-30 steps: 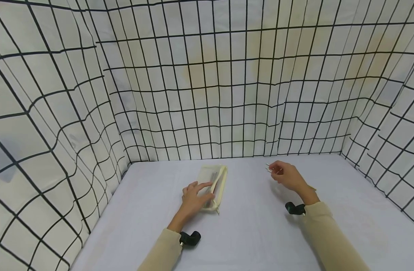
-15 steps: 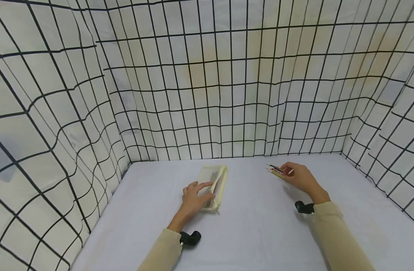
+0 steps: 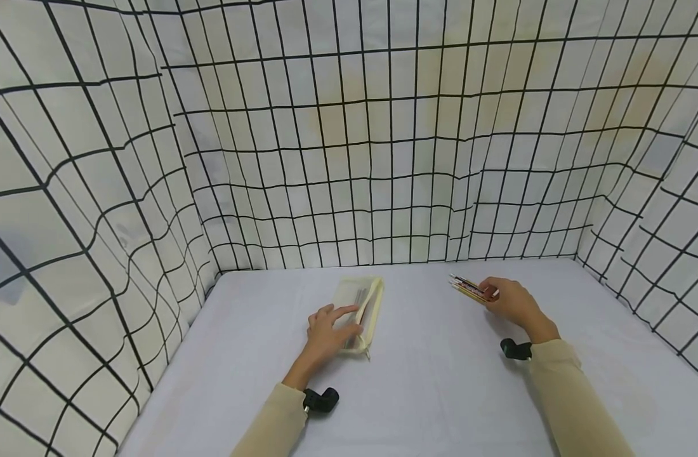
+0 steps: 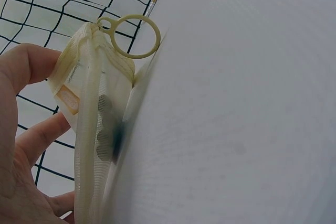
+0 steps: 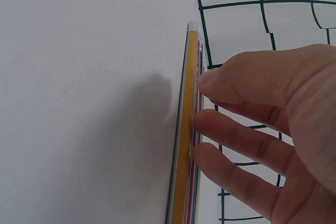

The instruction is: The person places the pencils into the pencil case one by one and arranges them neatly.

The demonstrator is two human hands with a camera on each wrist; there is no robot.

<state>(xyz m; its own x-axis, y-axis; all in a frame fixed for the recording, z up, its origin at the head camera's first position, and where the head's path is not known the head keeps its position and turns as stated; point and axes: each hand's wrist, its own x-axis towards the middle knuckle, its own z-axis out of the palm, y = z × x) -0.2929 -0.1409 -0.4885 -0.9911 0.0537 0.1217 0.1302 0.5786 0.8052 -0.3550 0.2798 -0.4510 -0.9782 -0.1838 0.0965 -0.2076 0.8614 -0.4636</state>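
Note:
On the white table lies a translucent pencil pouch (image 3: 374, 311) with cream edges and a zipper; slim long items show inside. My left hand (image 3: 326, 333) rests on its left side, thumb and index finger spread on the mesh. The left wrist view shows the pouch's cream ring pull (image 4: 156, 38) and an orange label (image 4: 68, 99). To the right, several pencils (image 3: 467, 289) lie side by side in a slanting bunch, one yellow. My right hand (image 3: 514, 304) is at their near end, its fingertips right at the pencils with the fingers loosely spread, as the right wrist view shows.
White sheets behind a black grid net (image 3: 391, 158) enclose the table (image 3: 429, 393) at the back and both sides. A black wrist camera (image 3: 322, 401) sits on the left cuff, and another black camera (image 3: 514, 349) on the right cuff.
My right hand has drawn back to the right along the pencils, so more of their length shows. The pencils' far tips stay about where they were. The left hand and pouch have not moved.

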